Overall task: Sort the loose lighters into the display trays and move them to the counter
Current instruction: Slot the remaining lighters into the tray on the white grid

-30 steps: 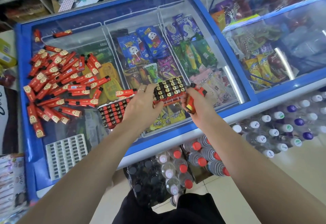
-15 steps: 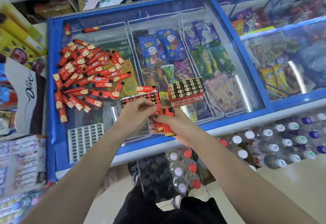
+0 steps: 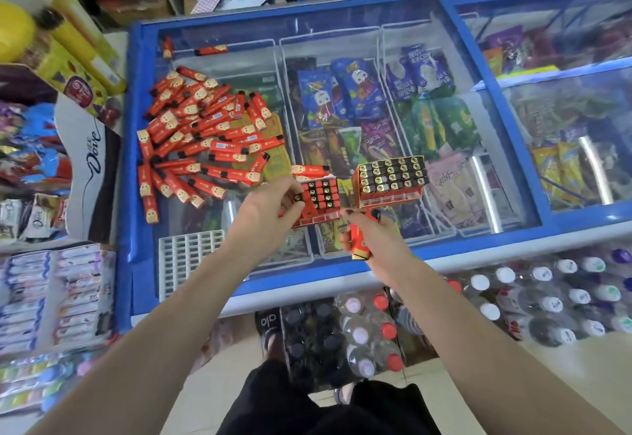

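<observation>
A heap of loose red lighters (image 3: 201,142) lies on the glass lid of the freezer (image 3: 342,31) at the left. A filled display tray (image 3: 391,178) of lighters stands on the lid right of centre. Beside it, a partly filled tray (image 3: 319,200) sits under my left hand (image 3: 270,210), whose fingers pinch a lighter at the tray's left side. My right hand (image 3: 378,238) grips a small bunch of red lighters just below the trays. An empty white tray (image 3: 186,258) lies at the lid's front left.
The freezer's blue frame (image 3: 427,265) runs along the front edge. Packs of bottled water (image 3: 533,301) and dark bottles (image 3: 318,339) stand on the floor below. Boxes and a chocolate display (image 3: 90,157) crowd the left side. Shelves and cartons sit behind the freezer.
My left hand has left the filled tray and come to the partly filled one. My right hand has drawn back toward me with its lighters. The view has shifted left.
</observation>
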